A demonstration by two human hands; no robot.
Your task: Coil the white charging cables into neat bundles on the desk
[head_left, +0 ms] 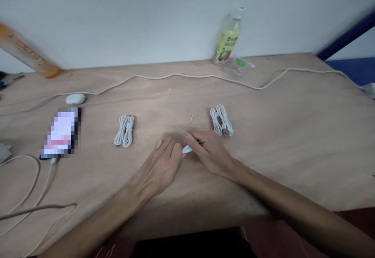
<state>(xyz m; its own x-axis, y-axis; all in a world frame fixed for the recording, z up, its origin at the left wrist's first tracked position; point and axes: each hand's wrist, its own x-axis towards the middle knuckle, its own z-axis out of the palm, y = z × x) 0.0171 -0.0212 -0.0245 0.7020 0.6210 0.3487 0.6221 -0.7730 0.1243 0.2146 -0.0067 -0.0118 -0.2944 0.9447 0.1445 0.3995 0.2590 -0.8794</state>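
Near the table's front edge, my left hand (164, 162) and my right hand (212, 152) are closed on a white cable (187, 149), which shows between them. Most of the cable is hidden by my fingers. To the left lies a coiled white cable bundle (124, 131), folded and bound at its middle. Just beyond my right hand, to the right, are more coiled white cables (222, 120) with a plug end showing. A short curved white tie (195, 119) lies beyond my hands, and small thin pieces (175, 90) are farther back.
On the left are a phone (60, 133) with a cord plugged in, a white case (75, 98) and an orange bottle (32, 54). A long white cord (181, 74) crosses the back of the wooden table (278, 140). A yellow-green bottle (227, 41) stands beside clear plastic (238, 65).
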